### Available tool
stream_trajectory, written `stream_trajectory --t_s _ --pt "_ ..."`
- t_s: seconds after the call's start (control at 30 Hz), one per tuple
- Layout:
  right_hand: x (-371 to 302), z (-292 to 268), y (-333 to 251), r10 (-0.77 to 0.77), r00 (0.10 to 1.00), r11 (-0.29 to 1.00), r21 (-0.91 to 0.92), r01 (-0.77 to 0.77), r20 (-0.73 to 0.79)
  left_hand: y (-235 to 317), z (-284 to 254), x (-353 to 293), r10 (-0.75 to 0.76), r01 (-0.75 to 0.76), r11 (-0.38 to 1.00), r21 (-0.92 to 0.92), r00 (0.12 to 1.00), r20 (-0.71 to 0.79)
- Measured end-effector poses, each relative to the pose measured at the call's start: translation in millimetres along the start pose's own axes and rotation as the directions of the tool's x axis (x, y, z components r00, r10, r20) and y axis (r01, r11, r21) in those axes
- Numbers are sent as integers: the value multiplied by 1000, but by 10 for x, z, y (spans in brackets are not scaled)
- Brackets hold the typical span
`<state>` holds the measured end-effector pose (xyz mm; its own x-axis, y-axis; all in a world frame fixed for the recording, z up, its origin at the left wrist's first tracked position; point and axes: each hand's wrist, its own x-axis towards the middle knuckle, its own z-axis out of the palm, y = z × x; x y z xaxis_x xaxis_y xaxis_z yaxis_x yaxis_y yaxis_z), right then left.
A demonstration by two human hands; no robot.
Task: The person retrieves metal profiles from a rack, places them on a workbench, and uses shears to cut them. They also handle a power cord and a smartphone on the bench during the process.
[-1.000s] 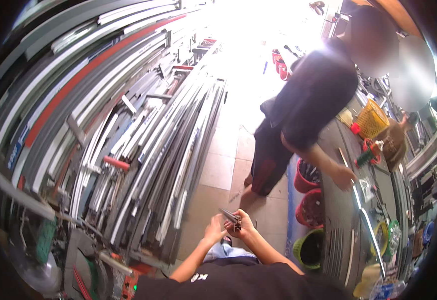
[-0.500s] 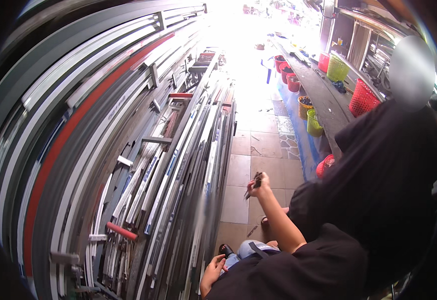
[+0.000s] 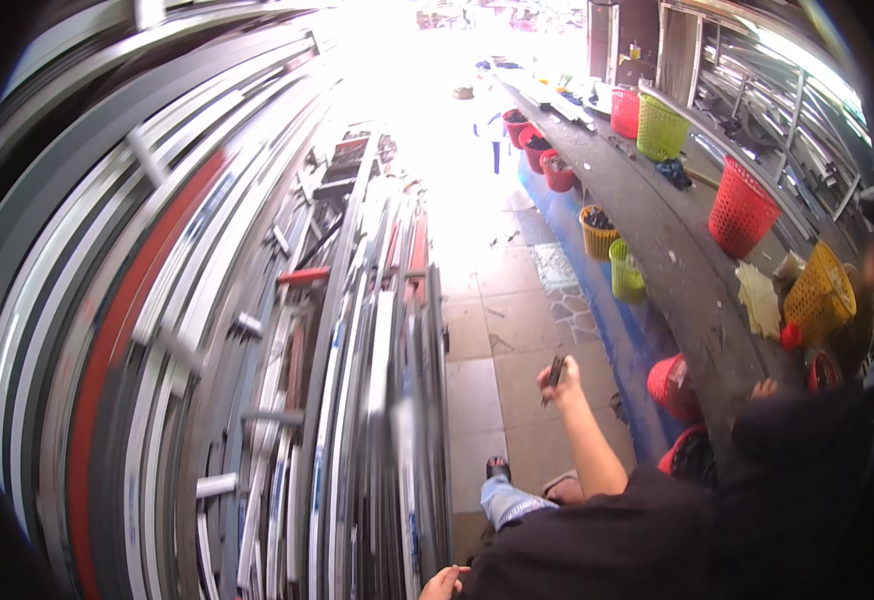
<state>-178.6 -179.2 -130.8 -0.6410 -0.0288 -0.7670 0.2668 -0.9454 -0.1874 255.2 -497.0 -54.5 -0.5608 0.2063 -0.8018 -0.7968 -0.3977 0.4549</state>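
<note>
My right hand (image 3: 561, 380) is held out ahead at about waist height over the tiled walkway. Its fingers are closed around a few small dark parts (image 3: 554, 373), whose exact kind is too small to make out. Low at the bottom edge, my left hand (image 3: 444, 582) hangs beside the long metal profiles (image 3: 357, 470), partly cut off by the picture. Its visible fingers are loosely stretched, with nothing seen in them. My dark sleeve covers the upper right arm.
Racks of long profiles (image 3: 107, 400) fill the left side. On the right runs a grey bench (image 3: 647, 215) with a red basket (image 3: 742, 208), a green basket (image 3: 663, 128) and a yellow basket (image 3: 819, 292). Several baskets stand below. Another person's hand (image 3: 764, 388) touches the bench.
I have moved along the walkway, and the person in black has shifted lower right, uncovering more bench and baskets. My right hand still holds the dark parts; my left hand sits lower in view.
</note>
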Motion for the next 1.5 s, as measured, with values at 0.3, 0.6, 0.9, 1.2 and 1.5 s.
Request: stream_trajectory --t_s 0.3,0.6,0.9,1.2,1.5 --pt "749 118 -706 400 916 915 64 -397 -26 2228 834 2435 -22 -248 713 655 927 374" --pt "224 724 -1022 433 902 866 -279 -414 4 3494 2318 4232 -102 -132 772 621 940 327" --pt "1153 2293 -1538 412 905 713 -656 -246 108 5029 3372 6246 -205 233 966 -113 954 217" --pt "2032 4310 -3090 107 925 227 -915 334 365 7434 5002 7402 321 -331 928 174 944 82" --pt "3004 5979 -4314 -139 654 -418 -642 642 744 9575 6647 8327 586 -599 794 108 800 131"
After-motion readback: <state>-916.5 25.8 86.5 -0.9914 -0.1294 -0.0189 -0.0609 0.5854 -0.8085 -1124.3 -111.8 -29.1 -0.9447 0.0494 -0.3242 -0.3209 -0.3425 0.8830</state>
